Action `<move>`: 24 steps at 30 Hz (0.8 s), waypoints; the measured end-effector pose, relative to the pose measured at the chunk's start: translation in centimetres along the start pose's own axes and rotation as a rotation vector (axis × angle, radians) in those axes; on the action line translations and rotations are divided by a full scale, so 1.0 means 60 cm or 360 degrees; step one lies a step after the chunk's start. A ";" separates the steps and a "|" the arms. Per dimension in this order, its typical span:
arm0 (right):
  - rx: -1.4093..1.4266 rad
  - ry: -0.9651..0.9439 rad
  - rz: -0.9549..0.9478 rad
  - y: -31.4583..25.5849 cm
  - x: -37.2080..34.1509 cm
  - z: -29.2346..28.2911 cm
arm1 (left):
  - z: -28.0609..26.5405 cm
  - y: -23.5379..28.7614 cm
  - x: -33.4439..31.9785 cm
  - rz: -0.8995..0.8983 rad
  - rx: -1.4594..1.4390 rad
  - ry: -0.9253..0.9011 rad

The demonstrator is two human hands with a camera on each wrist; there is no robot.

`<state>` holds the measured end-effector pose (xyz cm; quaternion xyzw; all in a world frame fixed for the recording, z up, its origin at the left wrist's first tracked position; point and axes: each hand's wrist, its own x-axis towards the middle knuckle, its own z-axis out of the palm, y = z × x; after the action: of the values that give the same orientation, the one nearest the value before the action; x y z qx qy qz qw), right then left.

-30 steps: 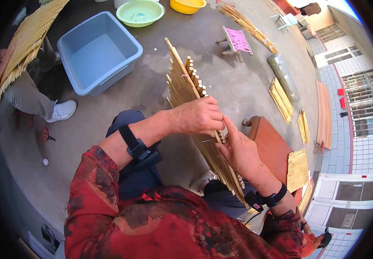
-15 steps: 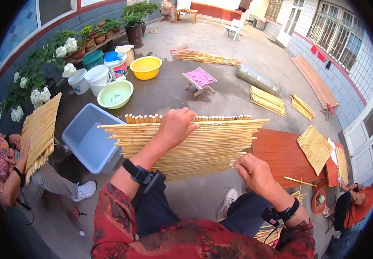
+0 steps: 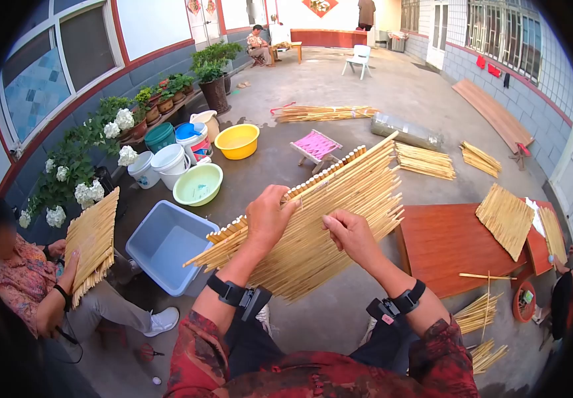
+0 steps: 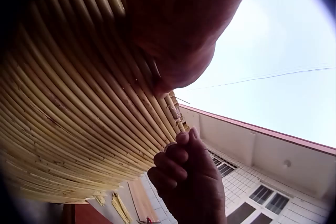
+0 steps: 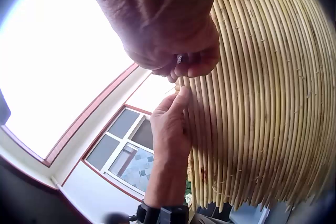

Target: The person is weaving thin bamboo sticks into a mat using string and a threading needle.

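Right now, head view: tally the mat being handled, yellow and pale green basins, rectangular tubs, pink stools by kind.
Stick mat in left hand: 1
Basins (yellow basin, pale green basin): 2
Blue tub: 1
Pink stool: 1
Total: 5

There is one foreground mat [image 3: 303, 259], one yellow basin [image 3: 236, 141], one blue tub [image 3: 167, 249], one pink stool [image 3: 316, 144].
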<state>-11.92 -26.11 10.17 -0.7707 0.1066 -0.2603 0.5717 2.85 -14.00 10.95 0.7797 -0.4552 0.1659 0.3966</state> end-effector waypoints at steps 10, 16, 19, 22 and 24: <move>0.0391 -0.0062 0.0318 0.072 0.046 0.046 | 0.040 -0.015 -0.039 0.0095 0.0169 0.0001; 0.0228 0.0149 0.0087 0.121 0.043 0.074 | 0.059 -0.021 -0.055 0.0096 0.0223 -0.0074; 0.0058 -0.0276 0.0151 0.072 -0.054 0.085 | 0.060 -0.055 -0.059 -0.0006 0.0248 -0.0105; -0.0123 -0.0397 0.0145 0.022 -0.184 0.014 | 0.048 -0.072 -0.013 -0.0061 0.0227 -0.0032; -0.0338 -0.0200 0.0504 0.027 -0.191 -0.075 | 0.044 -0.073 -0.018 -0.0126 0.0164 -0.0047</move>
<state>-23.72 -25.02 6.42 -0.8151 0.2174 -0.1060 0.5264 5.69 -14.21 6.60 0.8188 -0.4208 0.1618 0.3554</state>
